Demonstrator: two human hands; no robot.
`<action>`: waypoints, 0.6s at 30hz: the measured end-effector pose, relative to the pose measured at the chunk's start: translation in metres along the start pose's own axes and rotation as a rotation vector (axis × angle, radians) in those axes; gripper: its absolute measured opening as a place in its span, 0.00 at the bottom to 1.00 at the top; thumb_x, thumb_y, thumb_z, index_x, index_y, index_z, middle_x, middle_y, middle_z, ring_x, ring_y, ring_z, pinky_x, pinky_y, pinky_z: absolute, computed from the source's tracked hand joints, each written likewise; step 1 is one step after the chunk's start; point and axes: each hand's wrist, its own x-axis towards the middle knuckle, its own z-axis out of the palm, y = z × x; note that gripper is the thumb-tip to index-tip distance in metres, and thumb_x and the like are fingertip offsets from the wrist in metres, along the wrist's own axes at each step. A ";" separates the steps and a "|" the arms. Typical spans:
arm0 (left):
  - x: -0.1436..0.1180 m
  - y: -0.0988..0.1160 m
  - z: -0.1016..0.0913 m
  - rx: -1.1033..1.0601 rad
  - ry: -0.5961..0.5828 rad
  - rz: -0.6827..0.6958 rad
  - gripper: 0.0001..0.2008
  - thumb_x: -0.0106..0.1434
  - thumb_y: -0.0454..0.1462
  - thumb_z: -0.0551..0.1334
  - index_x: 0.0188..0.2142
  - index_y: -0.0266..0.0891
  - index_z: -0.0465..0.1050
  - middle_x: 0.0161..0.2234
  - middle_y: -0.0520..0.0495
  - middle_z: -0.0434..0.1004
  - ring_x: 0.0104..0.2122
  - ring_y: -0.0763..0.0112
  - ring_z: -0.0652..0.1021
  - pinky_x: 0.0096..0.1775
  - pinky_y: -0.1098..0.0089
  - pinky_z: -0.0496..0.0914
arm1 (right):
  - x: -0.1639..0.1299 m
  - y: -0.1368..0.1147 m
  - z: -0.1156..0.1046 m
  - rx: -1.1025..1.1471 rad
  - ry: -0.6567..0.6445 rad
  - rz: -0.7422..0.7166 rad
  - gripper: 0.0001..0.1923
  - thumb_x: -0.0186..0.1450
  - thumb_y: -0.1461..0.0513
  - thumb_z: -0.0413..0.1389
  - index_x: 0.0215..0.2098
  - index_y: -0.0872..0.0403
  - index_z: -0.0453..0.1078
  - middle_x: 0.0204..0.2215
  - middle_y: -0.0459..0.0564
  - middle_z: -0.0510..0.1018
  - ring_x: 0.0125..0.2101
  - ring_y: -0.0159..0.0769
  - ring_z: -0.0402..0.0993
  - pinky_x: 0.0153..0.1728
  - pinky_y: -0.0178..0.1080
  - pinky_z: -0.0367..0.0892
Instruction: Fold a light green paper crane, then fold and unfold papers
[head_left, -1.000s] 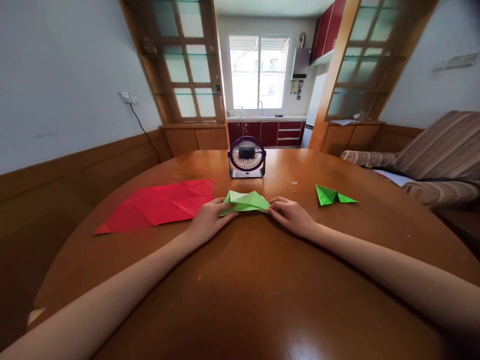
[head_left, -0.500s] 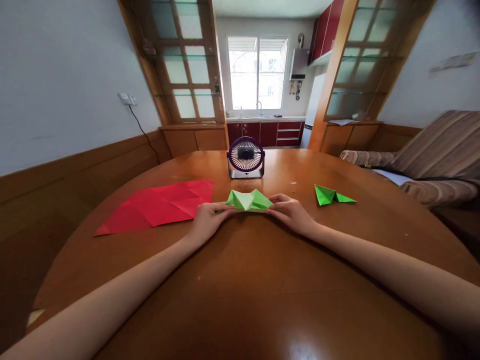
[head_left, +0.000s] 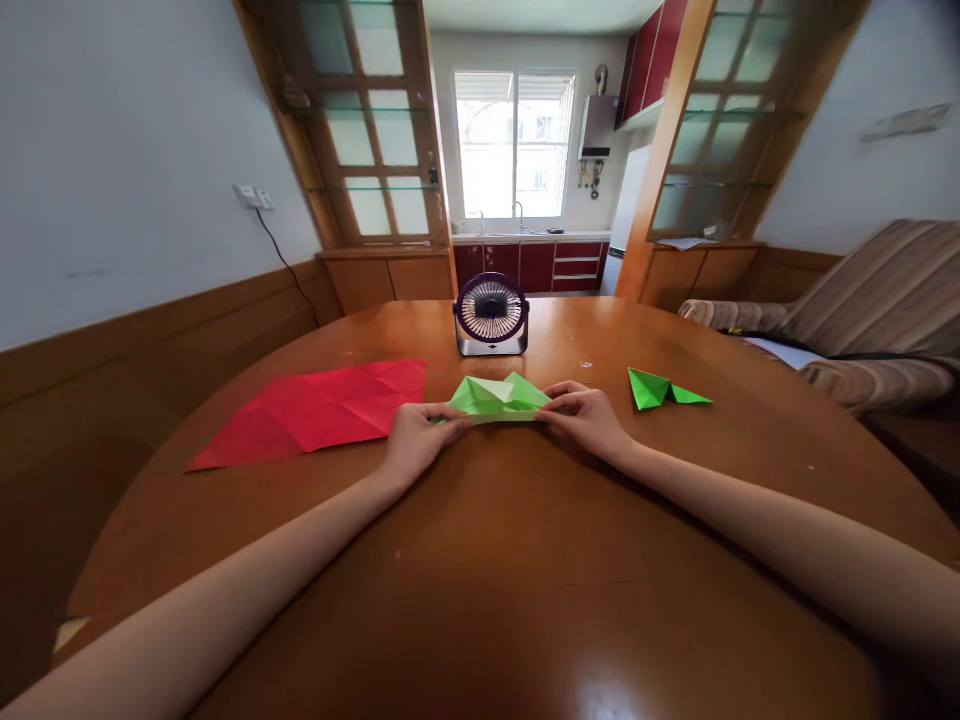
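Note:
A partly folded light green paper [head_left: 496,397] lies on the round wooden table [head_left: 525,560] in front of me. My left hand [head_left: 417,436] pinches its left end and my right hand [head_left: 589,414] pinches its right end. The paper's middle stands up in two small peaks between my hands.
A creased red paper sheet [head_left: 321,409] lies flat to the left. A finished green folded piece [head_left: 661,389] sits to the right. A small purple desk fan [head_left: 490,314] stands behind the paper. A striped sofa [head_left: 862,320] is at the right, and a kitchen lies beyond.
The green paper went from a flat wedge to a raised shape with two peaks as my hands pushed its ends. Both hands stayed on its ends.

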 end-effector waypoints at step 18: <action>-0.009 0.010 0.011 -0.275 0.159 0.086 0.44 0.50 0.39 0.70 0.63 0.41 0.52 0.39 0.44 0.80 0.36 0.61 0.81 0.38 0.65 0.75 | -0.005 -0.010 0.009 0.037 0.078 -0.017 0.08 0.58 0.56 0.62 0.29 0.53 0.78 0.37 0.52 0.77 0.38 0.38 0.74 0.39 0.41 0.69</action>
